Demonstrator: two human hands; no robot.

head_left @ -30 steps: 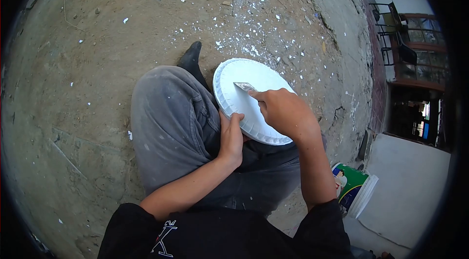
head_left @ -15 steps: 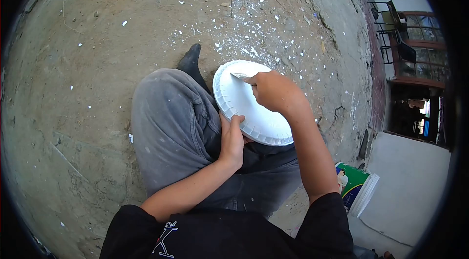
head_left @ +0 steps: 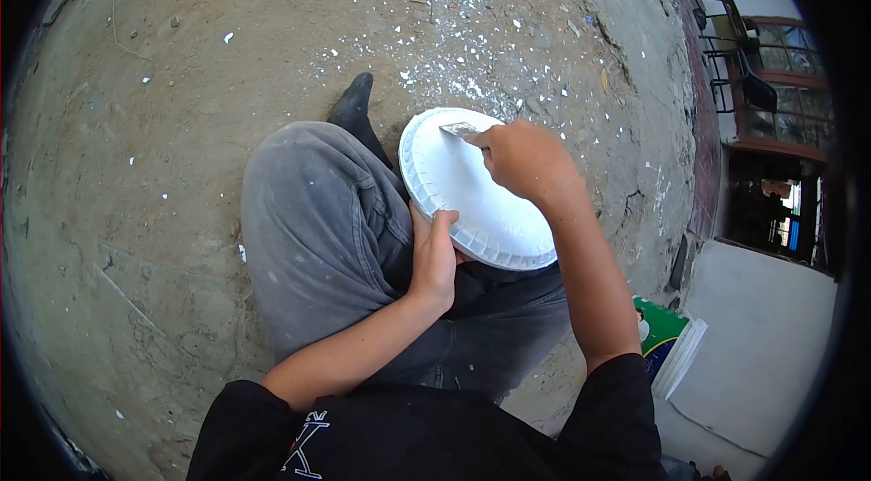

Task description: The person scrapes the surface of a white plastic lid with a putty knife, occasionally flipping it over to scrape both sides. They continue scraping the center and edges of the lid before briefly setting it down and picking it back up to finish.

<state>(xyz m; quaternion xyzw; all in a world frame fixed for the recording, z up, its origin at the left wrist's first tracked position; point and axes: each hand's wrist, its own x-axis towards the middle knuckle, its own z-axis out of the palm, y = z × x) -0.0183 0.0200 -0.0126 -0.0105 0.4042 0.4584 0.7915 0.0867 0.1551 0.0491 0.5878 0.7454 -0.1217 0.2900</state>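
A round white bucket lid (head_left: 472,200) with a ribbed rim rests tilted against my lap. My left hand (head_left: 434,250) grips its near left edge, thumb on the rim and the other fingers hidden beneath. In my right hand (head_left: 531,159) is a small scraper, most of its handle covered by my fingers. The scraper's metal blade (head_left: 458,129) lies at the upper part of the lid's white face, close to the far rim.
White flakes (head_left: 467,54) litter the dirt ground ahead of me. A green and white bucket (head_left: 667,345) lies to my right beside a pale wall (head_left: 762,336). Dark chairs (head_left: 753,86) stand farther off at the right. My dark sock (head_left: 354,104) extends past the lid.
My right hand has shifted slightly to the right with the scraper, its blade moving across the upper face of the lid. My left hand keeps its hold on the rim.
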